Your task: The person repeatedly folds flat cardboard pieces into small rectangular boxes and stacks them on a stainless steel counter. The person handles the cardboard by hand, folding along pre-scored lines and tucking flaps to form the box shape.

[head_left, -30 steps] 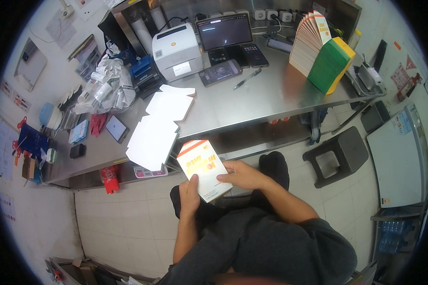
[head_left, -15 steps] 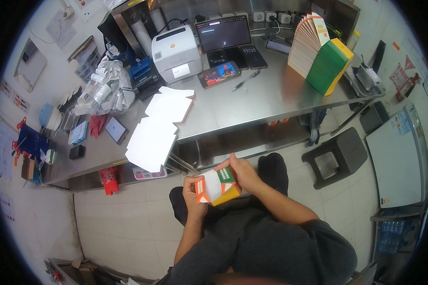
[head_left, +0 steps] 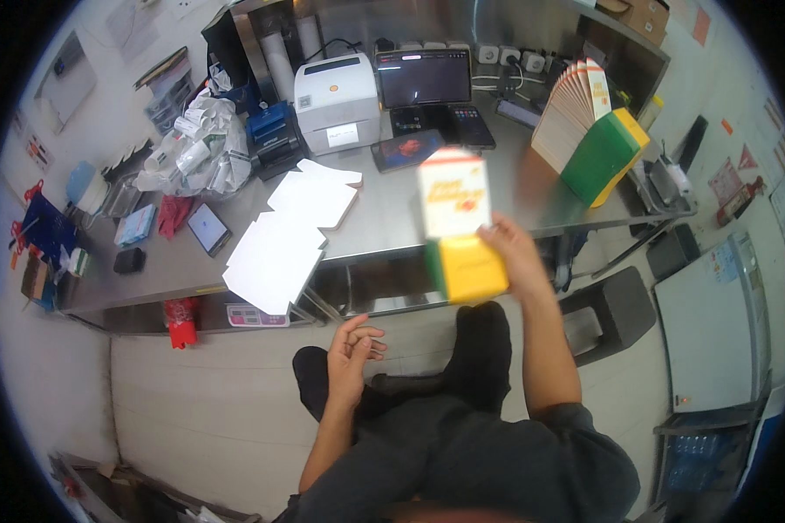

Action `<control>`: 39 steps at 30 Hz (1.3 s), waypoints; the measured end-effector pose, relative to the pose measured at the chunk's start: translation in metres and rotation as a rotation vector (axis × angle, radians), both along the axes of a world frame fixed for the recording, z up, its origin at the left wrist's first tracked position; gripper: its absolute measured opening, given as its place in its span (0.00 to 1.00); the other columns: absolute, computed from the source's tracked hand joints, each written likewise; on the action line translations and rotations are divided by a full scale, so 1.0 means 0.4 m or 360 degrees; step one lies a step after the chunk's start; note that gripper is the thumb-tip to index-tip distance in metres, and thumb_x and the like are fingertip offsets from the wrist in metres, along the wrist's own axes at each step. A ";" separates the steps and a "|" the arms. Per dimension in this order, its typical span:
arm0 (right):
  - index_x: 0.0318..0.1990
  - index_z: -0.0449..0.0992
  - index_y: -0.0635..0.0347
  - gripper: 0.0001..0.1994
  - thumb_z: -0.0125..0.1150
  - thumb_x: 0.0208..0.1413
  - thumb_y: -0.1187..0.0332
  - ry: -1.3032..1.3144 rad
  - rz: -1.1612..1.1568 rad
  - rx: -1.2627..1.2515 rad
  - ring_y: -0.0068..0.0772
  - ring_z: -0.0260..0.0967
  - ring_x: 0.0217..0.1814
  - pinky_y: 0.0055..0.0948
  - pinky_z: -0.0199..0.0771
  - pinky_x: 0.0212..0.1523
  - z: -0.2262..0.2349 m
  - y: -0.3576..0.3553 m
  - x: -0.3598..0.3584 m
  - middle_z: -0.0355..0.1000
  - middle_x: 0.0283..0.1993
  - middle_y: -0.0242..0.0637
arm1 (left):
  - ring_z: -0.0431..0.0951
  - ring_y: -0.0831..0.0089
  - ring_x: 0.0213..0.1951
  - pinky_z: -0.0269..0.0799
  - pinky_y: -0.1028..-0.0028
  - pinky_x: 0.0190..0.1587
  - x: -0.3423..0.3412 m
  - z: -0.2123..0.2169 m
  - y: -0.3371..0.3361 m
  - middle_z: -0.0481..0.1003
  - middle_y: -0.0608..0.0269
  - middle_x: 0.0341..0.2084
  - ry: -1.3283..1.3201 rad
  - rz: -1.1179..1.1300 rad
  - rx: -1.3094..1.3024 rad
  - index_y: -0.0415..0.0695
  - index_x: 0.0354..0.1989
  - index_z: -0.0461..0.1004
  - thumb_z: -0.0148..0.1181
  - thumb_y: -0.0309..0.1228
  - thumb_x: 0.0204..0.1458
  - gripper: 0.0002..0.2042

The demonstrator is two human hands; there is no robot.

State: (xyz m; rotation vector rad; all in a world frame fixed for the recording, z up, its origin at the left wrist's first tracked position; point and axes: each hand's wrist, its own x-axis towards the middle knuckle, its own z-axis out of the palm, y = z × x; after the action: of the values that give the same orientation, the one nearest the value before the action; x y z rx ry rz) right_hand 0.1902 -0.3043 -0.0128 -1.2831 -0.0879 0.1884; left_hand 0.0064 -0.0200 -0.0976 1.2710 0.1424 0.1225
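A: What's around the hands?
B: A steel bench (head_left: pixel 388 196) ahead, with blank white card sheets (head_left: pixel 275 253) overhanging its front edge on the left. A label printer (head_left: pixel 336 105) and a tablet (head_left: pixel 423 78) stand behind, and a dark stool (head_left: pixel 619 314) is on the floor to the right.

A: And the hands themselves?
B: Well apart. The right hand (head_left: pixel 519 257) grips a carton (head_left: pixel 469 266) by its right side. The left hand (head_left: pixel 351 353) is loosely curled, with nothing in it, above the floor.

A: Where's the carton?
B: Held up in front of the bench, yellow and green below, white panel raised above. It blocks part of the bench edge and slightly overlaps a phone (head_left: pixel 401 152).

A: What can't you make out?
B: The right fingertips behind the carton, and its inside. The dark lens rim crops the room's edges.

A: Any containers?
B: A clear bag (head_left: pixel 227 179) stuffed with crumpled white paper, left of the printer. Right of the carton stands a fanned row of cartons (head_left: pixel 604 161); I can't see into those.
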 end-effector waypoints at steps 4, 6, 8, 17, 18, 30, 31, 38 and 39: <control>0.55 0.78 0.72 0.18 0.67 0.68 0.63 0.0081 -0.0181 -0.0147 0.32 0.83 0.43 0.32 0.84 0.45 0.079 -0.145 0.197 0.83 0.46 0.45 | 0.83 0.70 0.41 0.80 0.72 0.44 -0.001 0.001 0.006 0.82 0.54 0.46 -0.0050 0.0048 0.0033 0.37 0.66 0.68 0.52 0.25 0.70 0.18; 0.54 0.79 0.75 0.20 0.67 0.68 0.62 0.0132 -0.0290 -0.0282 0.34 0.83 0.42 0.33 0.83 0.44 0.058 -0.188 0.265 0.83 0.46 0.47 | 0.83 0.72 0.40 0.80 0.73 0.44 -0.001 0.002 0.008 0.82 0.55 0.45 -0.0047 0.0074 0.0029 0.38 0.65 0.69 0.53 0.26 0.70 0.17; 0.54 0.79 0.78 0.22 0.68 0.67 0.61 0.0177 -0.0442 -0.0449 0.35 0.83 0.42 0.34 0.83 0.43 0.031 -0.213 0.326 0.83 0.46 0.49 | 0.83 0.72 0.40 0.80 0.73 0.44 -0.001 0.001 0.011 0.82 0.56 0.45 -0.0062 0.0089 0.0041 0.38 0.64 0.70 0.54 0.27 0.70 0.17; 0.55 0.83 0.65 0.26 0.68 0.64 0.48 -0.0335 -0.1399 -0.1931 0.55 0.75 0.63 0.51 0.71 0.64 0.061 -0.181 0.379 0.80 0.58 0.52 | 0.82 0.70 0.47 0.77 0.68 0.53 0.028 0.117 -0.016 0.83 0.57 0.45 -0.0185 -0.0449 0.0539 0.38 0.59 0.76 0.62 0.29 0.67 0.15; 0.54 0.83 0.64 0.25 0.69 0.63 0.50 -0.0560 -0.1392 -0.1885 0.55 0.74 0.64 0.51 0.71 0.63 0.075 -0.165 0.368 0.79 0.58 0.51 | 0.82 0.67 0.48 0.77 0.68 0.54 0.041 0.164 -0.031 0.82 0.55 0.46 -0.0389 -0.0631 0.0639 0.39 0.59 0.77 0.63 0.29 0.66 0.15; 0.46 0.80 0.61 0.13 0.73 0.55 0.68 -0.2452 -0.0545 -0.2238 0.53 0.73 0.59 0.47 0.72 0.60 0.263 0.002 0.189 0.76 0.55 0.46 | 0.80 0.51 0.47 0.78 0.55 0.45 -0.063 0.612 -0.524 0.79 0.51 0.47 -0.2615 -0.1410 0.0738 0.48 0.40 0.80 0.71 0.50 0.53 0.18; 0.47 0.80 0.61 0.13 0.73 0.55 0.68 -0.2449 -0.0541 -0.2283 0.52 0.73 0.59 0.47 0.72 0.60 0.286 -0.011 0.185 0.76 0.55 0.45 | 0.79 0.52 0.45 0.77 0.56 0.43 -0.070 0.616 -0.544 0.79 0.52 0.44 -0.2632 -0.1363 0.0668 0.47 0.39 0.80 0.68 0.48 0.54 0.16; 0.46 0.80 0.59 0.13 0.72 0.54 0.68 -0.2539 -0.0820 -0.2492 0.47 0.74 0.57 0.46 0.74 0.58 0.430 -0.118 0.194 0.76 0.53 0.41 | 0.78 0.60 0.36 0.73 0.60 0.32 -0.112 0.598 -0.589 0.77 0.61 0.33 -0.2604 -0.0935 0.0483 0.50 0.32 0.76 0.57 0.41 0.57 0.09; 0.45 0.80 0.59 0.13 0.72 0.54 0.68 -0.2566 -0.0888 -0.2537 0.47 0.74 0.57 0.46 0.74 0.57 0.449 -0.132 0.195 0.76 0.53 0.41 | 0.78 0.60 0.37 0.74 0.60 0.32 -0.110 0.601 -0.583 0.77 0.61 0.34 -0.2637 -0.0940 0.0549 0.50 0.32 0.76 0.58 0.40 0.56 0.08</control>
State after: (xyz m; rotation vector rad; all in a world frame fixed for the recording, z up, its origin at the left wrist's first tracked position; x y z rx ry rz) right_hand 0.2683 -0.3572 0.1668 -2.6276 -1.1025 -1.6249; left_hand -0.0377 -0.2533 0.1429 1.1410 -1.7073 0.6544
